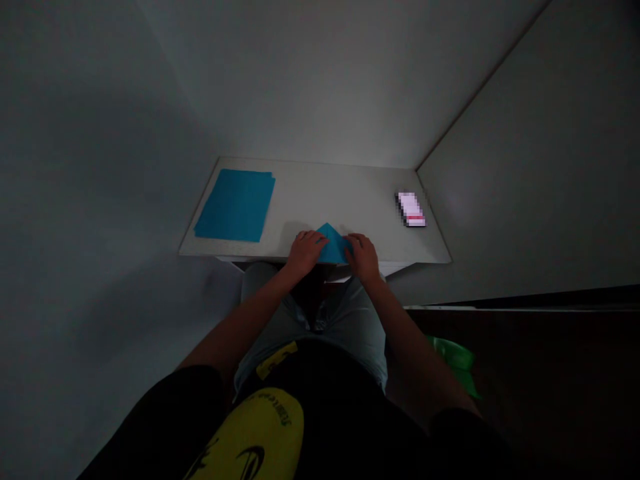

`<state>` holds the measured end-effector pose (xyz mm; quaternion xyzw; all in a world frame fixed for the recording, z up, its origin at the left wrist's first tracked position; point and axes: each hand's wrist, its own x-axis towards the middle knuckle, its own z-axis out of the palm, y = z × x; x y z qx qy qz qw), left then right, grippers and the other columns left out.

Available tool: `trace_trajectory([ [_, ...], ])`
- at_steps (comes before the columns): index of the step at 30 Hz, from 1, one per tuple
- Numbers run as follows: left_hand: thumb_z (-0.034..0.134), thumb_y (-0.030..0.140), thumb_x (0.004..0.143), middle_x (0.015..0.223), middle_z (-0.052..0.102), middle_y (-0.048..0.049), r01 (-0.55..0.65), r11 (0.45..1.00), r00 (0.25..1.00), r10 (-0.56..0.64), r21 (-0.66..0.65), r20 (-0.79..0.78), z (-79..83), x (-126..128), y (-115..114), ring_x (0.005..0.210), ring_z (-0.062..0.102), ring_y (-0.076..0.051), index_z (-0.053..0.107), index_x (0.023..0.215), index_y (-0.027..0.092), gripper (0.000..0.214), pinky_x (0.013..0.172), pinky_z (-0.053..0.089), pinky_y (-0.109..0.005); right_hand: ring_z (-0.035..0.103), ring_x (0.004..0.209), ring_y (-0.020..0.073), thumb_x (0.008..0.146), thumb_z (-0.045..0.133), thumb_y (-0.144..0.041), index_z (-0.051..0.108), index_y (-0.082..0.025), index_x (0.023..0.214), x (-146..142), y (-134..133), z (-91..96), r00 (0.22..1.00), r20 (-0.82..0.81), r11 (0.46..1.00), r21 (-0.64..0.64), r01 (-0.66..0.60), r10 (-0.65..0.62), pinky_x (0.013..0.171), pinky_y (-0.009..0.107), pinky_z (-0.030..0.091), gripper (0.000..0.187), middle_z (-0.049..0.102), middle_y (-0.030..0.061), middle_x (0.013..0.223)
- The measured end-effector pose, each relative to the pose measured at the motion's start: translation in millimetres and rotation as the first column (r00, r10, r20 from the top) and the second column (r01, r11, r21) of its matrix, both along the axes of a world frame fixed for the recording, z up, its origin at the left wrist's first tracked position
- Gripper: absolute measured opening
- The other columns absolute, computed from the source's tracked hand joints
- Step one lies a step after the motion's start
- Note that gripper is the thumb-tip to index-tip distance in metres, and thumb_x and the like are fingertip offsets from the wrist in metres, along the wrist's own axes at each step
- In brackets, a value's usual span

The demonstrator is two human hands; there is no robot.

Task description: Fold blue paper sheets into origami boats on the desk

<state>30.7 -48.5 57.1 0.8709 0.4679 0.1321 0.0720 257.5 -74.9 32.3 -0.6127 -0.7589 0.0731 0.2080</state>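
One paper stack (235, 205), phone (411, 209) nearby.

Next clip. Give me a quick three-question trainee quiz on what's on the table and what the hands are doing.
1. True or false: both hands rest on the folded blue paper at the near edge of the table.
2. Where does the stack of blue sheets lie? A) far left of the table B) beside the right wall C) on the floor
3. Fill in: the folded paper's tip points ____ from the person.

Key
1. True: the left hand and right hand press on its two sides.
2. A
3. away
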Motion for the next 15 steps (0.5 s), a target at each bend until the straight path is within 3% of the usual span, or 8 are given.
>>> trace_trajectory([
  [4, 0.045, 0.022, 0.108, 0.158, 0.064, -0.0091, 0.026, 1.000, 0.999, -0.026, -0.013, 0.044, -20.0, 7.7, -23.3, 0.148, 0.056, -0.029, 0.066, 0.146, 0.025, 0.044, 0.125, 0.045, -0.052, 0.053, 0.148, 0.0332, 0.103, 0.051, -0.017, 0.066, -0.028, 0.149, -19.6, -11.5, -3.9, 0.992, 0.069, 0.994, 0.017, -0.109, 0.108, 0.128, 0.058, 0.036, 0.050, 0.063, 0.0109, 0.157],
  [8, 0.052, 0.039, 0.107, 0.176, 0.039, -0.0166, 0.011, 1.000, 0.997, -0.012, 0.022, 0.078, -33.3, 0.5, -37.1, 0.166, 0.033, -0.035, 0.053, 0.160, 0.018, 0.058, 0.136, 0.029, -0.058, 0.047, 0.157, 0.0308, 0.109, 0.044, -0.024, 0.046, -0.018, 0.167, -30.8, -26.4, -18.4, 0.980, 0.030, 0.980, -0.002, -0.198, 0.198, 0.132, 0.056, 0.035, 0.058, 0.053, 0.0143, 0.168],
  [12, 0.058, 0.053, 0.103, 0.179, 0.032, -0.0174, 0.013, 1.000, 0.996, -0.014, 0.015, 0.085, -37.7, -17.7, -36.7, 0.168, 0.028, -0.037, 0.041, 0.169, 0.017, 0.077, 0.137, 0.026, -0.059, 0.035, 0.165, 0.0330, 0.111, 0.049, -0.044, 0.033, -0.015, 0.173, -19.4, -37.7, -27.3, 0.983, 0.020, 0.983, 0.020, -0.181, 0.181, 0.135, 0.058, 0.029, 0.070, 0.038, 0.0169, 0.177],
  [15, 0.055, 0.048, 0.105, 0.179, 0.033, -0.0165, -0.026, 0.999, 0.995, 0.024, 0.021, 0.093, -39.6, -28.8, -33.2, 0.167, 0.031, -0.034, 0.037, 0.171, 0.015, 0.075, 0.138, 0.027, -0.056, 0.036, 0.164, 0.0338, 0.108, 0.054, -0.044, 0.028, -0.018, 0.175, -6.1, -39.1, -27.5, 0.987, 0.005, 0.987, 0.000, -0.162, 0.162, 0.135, 0.059, 0.030, 0.076, 0.038, 0.0162, 0.177],
])
